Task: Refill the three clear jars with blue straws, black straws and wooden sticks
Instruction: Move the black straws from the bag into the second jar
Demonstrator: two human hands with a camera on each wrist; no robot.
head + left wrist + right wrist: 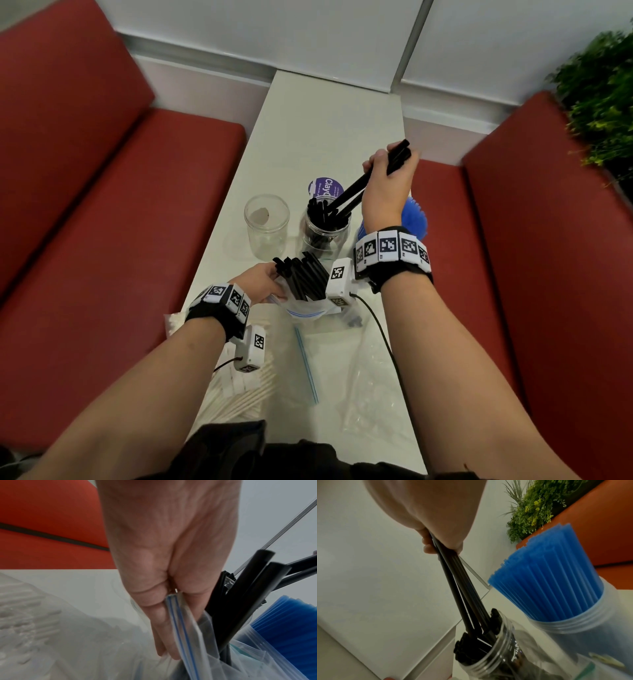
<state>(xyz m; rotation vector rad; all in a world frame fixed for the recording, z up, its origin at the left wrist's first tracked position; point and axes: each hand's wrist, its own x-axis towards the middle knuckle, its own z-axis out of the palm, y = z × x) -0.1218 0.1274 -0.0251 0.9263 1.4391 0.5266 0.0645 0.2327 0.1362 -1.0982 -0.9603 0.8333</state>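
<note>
Three clear jars stand mid-table in the head view. The left jar (267,224) holds nothing. The middle jar (323,228) (496,646) is partly filled with black straws. The right jar (583,628), behind my right wrist, is packed with blue straws (414,219) (544,572). My right hand (387,171) (435,543) grips a bundle of black straws (352,192) (453,582), slanted, with their lower ends inside the middle jar's mouth. My left hand (263,279) (168,592) pinches the zip edge of a clear bag (305,308) (185,626) that holds more black straws (301,274) (248,595).
White paper-wrapped sticks (239,394) lie in a pile at the table's near left edge. An empty zip bag (342,373) lies flat near me. A purple round lid (325,186) rests behind the jars. Red bench seats (113,212) flank the narrow white table (325,126); a plant (603,99) stands far right.
</note>
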